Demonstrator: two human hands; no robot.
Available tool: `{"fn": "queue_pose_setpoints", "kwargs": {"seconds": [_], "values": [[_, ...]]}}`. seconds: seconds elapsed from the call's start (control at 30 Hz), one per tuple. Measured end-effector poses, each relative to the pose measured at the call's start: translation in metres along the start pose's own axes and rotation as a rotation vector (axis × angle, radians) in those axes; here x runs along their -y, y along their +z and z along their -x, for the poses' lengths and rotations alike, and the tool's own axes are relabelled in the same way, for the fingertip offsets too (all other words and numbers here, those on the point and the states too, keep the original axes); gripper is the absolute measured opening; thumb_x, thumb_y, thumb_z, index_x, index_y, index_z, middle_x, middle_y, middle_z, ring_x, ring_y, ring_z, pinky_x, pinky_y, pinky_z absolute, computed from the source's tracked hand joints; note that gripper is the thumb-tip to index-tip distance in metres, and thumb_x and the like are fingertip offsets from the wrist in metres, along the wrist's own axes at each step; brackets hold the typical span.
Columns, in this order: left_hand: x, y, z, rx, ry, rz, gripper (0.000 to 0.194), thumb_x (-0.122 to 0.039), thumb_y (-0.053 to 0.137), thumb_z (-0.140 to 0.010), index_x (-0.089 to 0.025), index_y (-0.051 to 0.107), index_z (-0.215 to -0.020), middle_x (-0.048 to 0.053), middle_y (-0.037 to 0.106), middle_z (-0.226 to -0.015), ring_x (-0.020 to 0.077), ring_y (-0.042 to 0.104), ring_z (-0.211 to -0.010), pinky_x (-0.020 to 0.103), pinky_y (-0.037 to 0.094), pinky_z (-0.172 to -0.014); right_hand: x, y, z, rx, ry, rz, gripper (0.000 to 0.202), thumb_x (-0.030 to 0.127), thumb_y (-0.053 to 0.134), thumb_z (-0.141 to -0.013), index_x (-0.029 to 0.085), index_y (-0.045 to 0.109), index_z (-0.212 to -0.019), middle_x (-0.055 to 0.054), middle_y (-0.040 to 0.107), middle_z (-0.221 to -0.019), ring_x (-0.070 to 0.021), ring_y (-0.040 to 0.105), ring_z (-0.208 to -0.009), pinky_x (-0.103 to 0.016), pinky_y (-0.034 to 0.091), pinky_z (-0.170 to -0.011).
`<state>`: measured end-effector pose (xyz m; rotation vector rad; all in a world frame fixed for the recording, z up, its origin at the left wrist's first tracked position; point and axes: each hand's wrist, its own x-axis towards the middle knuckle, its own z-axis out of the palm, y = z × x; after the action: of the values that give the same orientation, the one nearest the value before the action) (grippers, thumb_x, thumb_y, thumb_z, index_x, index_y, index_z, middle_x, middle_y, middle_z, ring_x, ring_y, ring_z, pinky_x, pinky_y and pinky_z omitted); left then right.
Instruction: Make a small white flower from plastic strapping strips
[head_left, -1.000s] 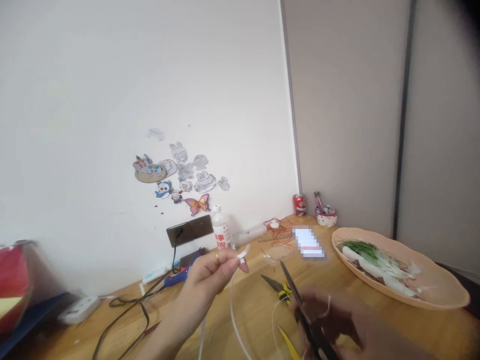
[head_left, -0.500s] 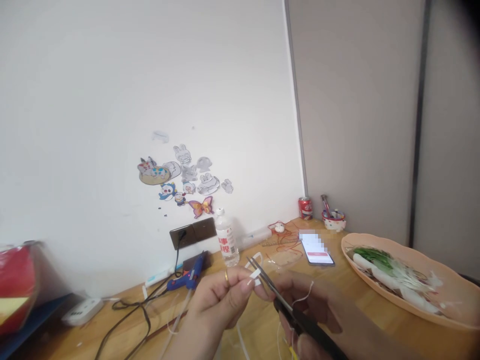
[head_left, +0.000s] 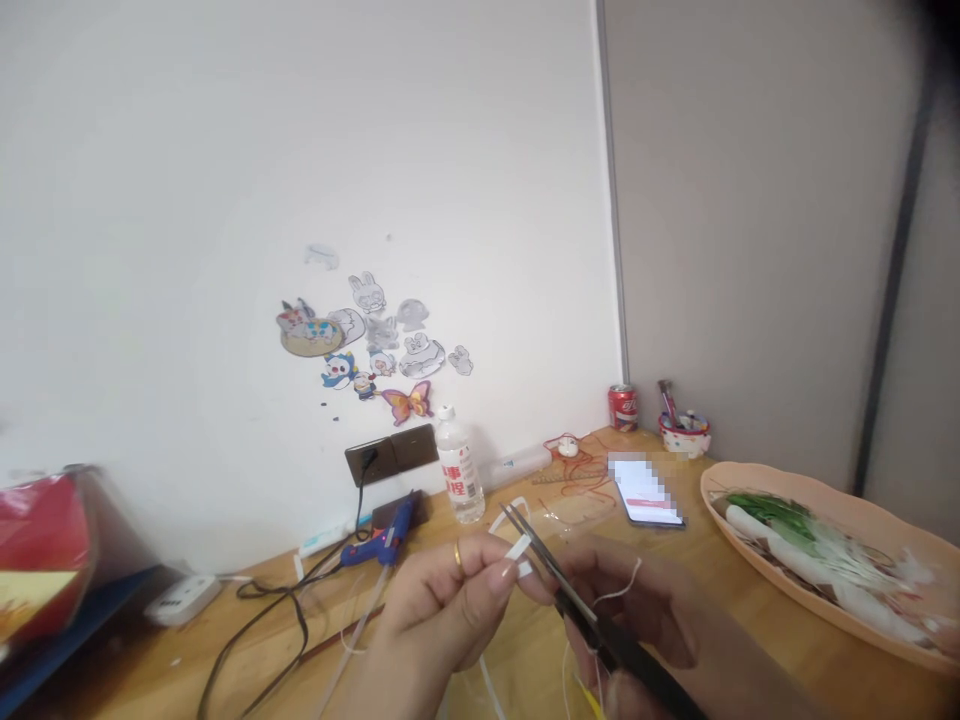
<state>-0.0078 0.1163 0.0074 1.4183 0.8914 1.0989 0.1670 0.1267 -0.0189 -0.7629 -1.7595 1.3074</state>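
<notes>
My left hand point(head_left: 465, 600) pinches a narrow white strip point(head_left: 518, 547) between thumb and forefinger, and a gold ring sits on one finger. Black-handled scissors point(head_left: 577, 610) are gripped in my right hand point(head_left: 645, 630), their slightly parted blades pointing up and left beside the strip. Whether the blades touch the strip I cannot tell. A thin white string point(head_left: 619, 592) hangs about my right fingers. Something yellow, mostly hidden, shows beneath that hand. Just behind my hands a looped white band point(head_left: 510, 510) lies on the wooden table point(head_left: 555, 650).
Behind stand a clear bottle point(head_left: 459, 475) and a red can point(head_left: 622, 408). A blue glue gun point(head_left: 382, 540) with black cables and a white power strip point(head_left: 182, 598) lie left. To the right are a phone point(head_left: 646, 492), a small cup of tools point(head_left: 684, 435) and a peach tray point(head_left: 885, 515) holding green and white items.
The view has shifted slightly, so the wall and table things sit differently in it. Both hands keep nearly the same pose, with the strip and scissors still held.
</notes>
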Motion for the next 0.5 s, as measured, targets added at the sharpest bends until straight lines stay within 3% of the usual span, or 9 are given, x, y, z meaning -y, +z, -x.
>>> {"fn": "queue_pose_setpoints", "kwargs": {"seconds": [0.1,0.3,0.4,0.5], "values": [[-0.002,-0.002,0.000,-0.024,0.014,-0.028,0.034,-0.047,0.055,-0.074,-0.014,0.061,-0.067,-0.009,0.021,-0.043,0.0055,0.012,-0.040,0.024,0.007,-0.041,0.004,0.000,-0.001,-0.021,0.103,-0.075,0.039,0.011,0.063,-0.057,0.023,0.056,-0.093,0.007,0.048,-0.063,-0.0072,0.047,-0.056,-0.019,0.037,-0.052],[-0.004,-0.006,-0.003,-0.034,0.021,-0.048,0.032,-0.045,0.055,-0.075,-0.014,0.062,-0.068,-0.009,0.022,-0.043,0.0053,0.014,-0.040,0.023,0.007,-0.041,0.006,0.000,-0.005,0.003,0.169,-0.139,0.037,0.010,0.061,-0.057,0.022,0.054,-0.091,0.010,0.042,-0.054,-0.0034,0.037,-0.044,-0.016,0.029,-0.040],[-0.003,-0.006,-0.004,-0.011,0.017,-0.034,0.031,-0.043,0.054,-0.076,-0.014,0.063,-0.069,-0.009,0.022,-0.043,0.0054,0.013,-0.040,0.024,0.007,-0.041,0.000,0.000,-0.008,0.010,0.093,-0.072,0.027,0.019,0.063,-0.061,0.022,0.055,-0.086,0.008,0.043,-0.055,-0.0045,0.041,-0.045,-0.016,0.033,-0.041],[-0.002,-0.005,-0.005,-0.003,0.002,-0.026,0.031,-0.042,0.054,-0.076,-0.014,0.064,-0.067,-0.009,0.022,-0.044,0.0056,0.013,-0.041,0.024,0.007,-0.041,-0.006,0.001,-0.010,0.018,-0.022,0.057,0.013,0.031,0.054,-0.075,0.023,0.054,-0.085,0.005,0.048,-0.060,-0.0069,0.049,-0.051,-0.017,0.039,-0.046]]}}
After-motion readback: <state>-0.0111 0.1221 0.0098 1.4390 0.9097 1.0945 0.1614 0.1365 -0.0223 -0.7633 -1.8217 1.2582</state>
